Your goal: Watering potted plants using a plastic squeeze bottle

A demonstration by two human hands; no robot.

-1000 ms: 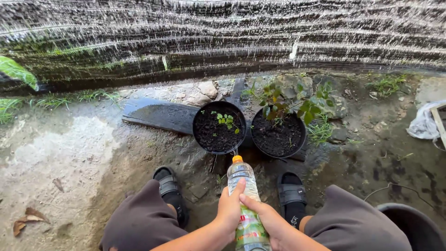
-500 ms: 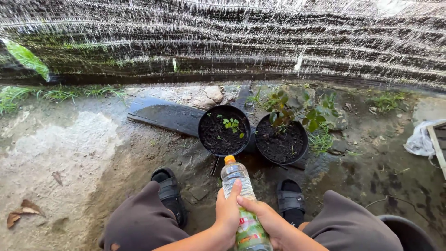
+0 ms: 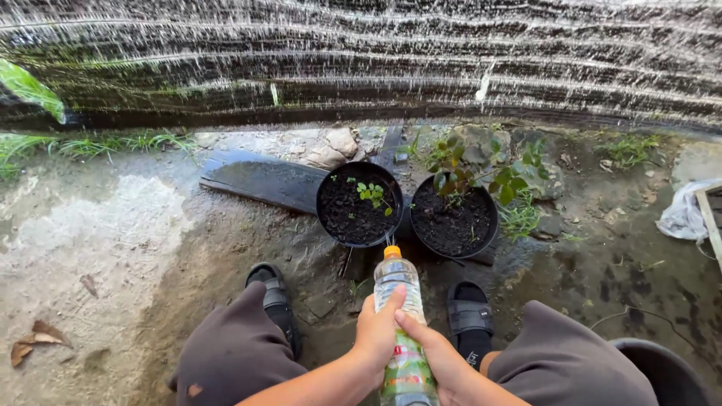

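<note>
Both hands, the left hand (image 3: 374,331) and the right hand (image 3: 436,353), are closed around the bottle (image 3: 402,323) (its long axis points away, cap forward), and the left pot (image 3: 359,204) lies just beyond the cap, nearer the left hand.

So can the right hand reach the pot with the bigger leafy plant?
Probably yes, with a lean. The right hand grips the plastic bottle together with the left hand, and the pot sits just beyond the sandalled foot, with nothing between them.
</note>
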